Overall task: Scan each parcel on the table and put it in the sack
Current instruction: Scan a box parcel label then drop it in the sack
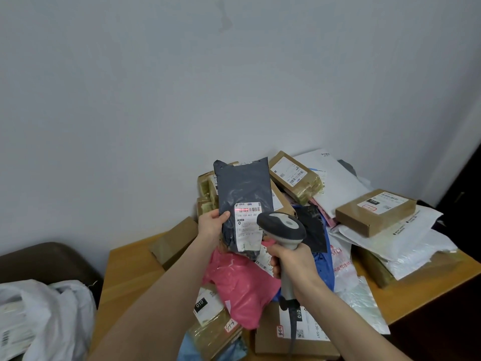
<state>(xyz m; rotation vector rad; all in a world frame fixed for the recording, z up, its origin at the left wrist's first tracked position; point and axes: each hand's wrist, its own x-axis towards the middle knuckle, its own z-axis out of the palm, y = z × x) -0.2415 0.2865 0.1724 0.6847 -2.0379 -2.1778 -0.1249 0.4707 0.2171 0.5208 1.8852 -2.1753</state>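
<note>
My left hand (211,225) holds a dark grey poly-bag parcel (243,188) upright above the pile, gripping its left edge. The parcel's white label (248,225) faces me, and a red scan line lies across its barcode. My right hand (291,261) is shut on the handle of a grey barcode scanner (282,227), whose head points at the label from just to its right. The white sack (52,316) lies open at the lower left, beside the table, with a labelled parcel inside.
The wooden table (125,272) is heaped with parcels: a pink bag (242,285), brown cardboard boxes (374,212), white mailers (390,241) and a blue bag. A dark chair back (46,259) stands behind the sack. A plain wall rises behind the table.
</note>
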